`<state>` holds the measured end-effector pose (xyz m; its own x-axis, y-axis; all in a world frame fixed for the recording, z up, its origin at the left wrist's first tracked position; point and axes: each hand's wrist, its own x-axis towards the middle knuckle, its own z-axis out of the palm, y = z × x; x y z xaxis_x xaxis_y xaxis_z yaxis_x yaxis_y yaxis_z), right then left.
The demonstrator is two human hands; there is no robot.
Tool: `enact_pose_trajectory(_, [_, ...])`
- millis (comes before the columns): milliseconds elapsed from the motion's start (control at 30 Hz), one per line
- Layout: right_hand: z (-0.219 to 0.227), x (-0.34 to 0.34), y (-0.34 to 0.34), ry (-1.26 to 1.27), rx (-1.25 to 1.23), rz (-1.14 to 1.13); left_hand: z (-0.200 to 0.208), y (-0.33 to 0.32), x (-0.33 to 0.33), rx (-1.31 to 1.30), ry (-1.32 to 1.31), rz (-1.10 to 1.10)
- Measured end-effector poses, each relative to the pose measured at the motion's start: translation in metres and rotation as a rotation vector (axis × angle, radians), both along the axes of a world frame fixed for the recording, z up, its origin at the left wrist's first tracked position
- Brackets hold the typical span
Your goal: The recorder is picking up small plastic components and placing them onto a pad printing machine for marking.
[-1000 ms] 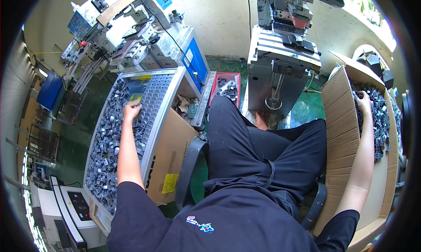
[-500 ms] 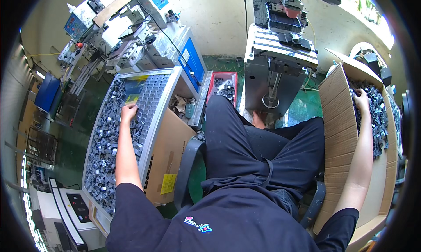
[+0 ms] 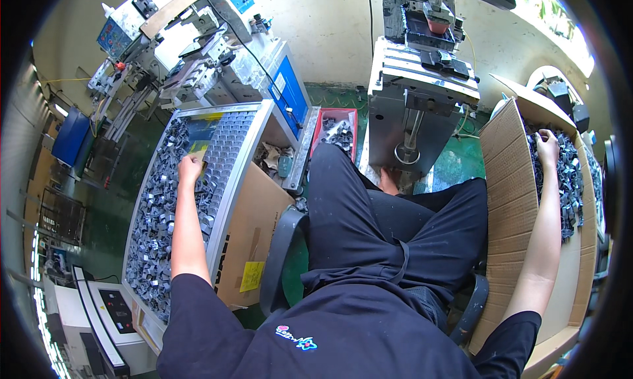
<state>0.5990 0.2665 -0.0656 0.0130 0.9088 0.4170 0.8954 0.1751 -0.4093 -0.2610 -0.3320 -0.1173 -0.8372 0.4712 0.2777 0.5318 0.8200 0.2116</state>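
Workshop, pale wall [image 3: 316, 43] ahead | framed tray [image 3: 239, 174] left, open carton [image 3: 511, 174] right, apparently flanking you for two-sided reach | grey parts [image 3: 155, 227] in tray, dark parts [image 3: 570, 188] in carton | your left hand [image 3: 190, 169] bunched at tray, right hand [image 3: 546, 145] curled over carton contents; pinched part: cannot tell

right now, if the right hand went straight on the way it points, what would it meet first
The right hand would likely meet the dark parts piled in the cardboard box first, though the depth between them is hard to judge.
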Motion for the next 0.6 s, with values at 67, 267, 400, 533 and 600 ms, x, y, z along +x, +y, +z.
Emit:
enact_pose_trajectory(67, [0.003,-0.011,-0.01,-0.007,-0.03,-0.051,0.016,0.01,0.02,0.04,0.017,0.06])
enact_pose_trajectory(267, [-0.004,0.011,0.016,-0.024,0.017,0.006,0.044,0.066,0.061,0.366,0.3,-0.171])
enact_pose_trajectory(400, [-0.01,0.023,0.014,-0.038,-0.074,0.004,0.078,0.14,0.147,0.452,-0.088,-0.394])
enact_pose_trajectory(533, [-0.011,0.008,0.009,0.072,0.023,0.037,0.091,0.19,0.219,0.412,-0.196,-0.637])
enact_pose_trajectory(600, [-0.012,0.01,0.013,0.139,0.107,0.05,0.1,0.213,0.254,0.339,-0.32,-0.692])
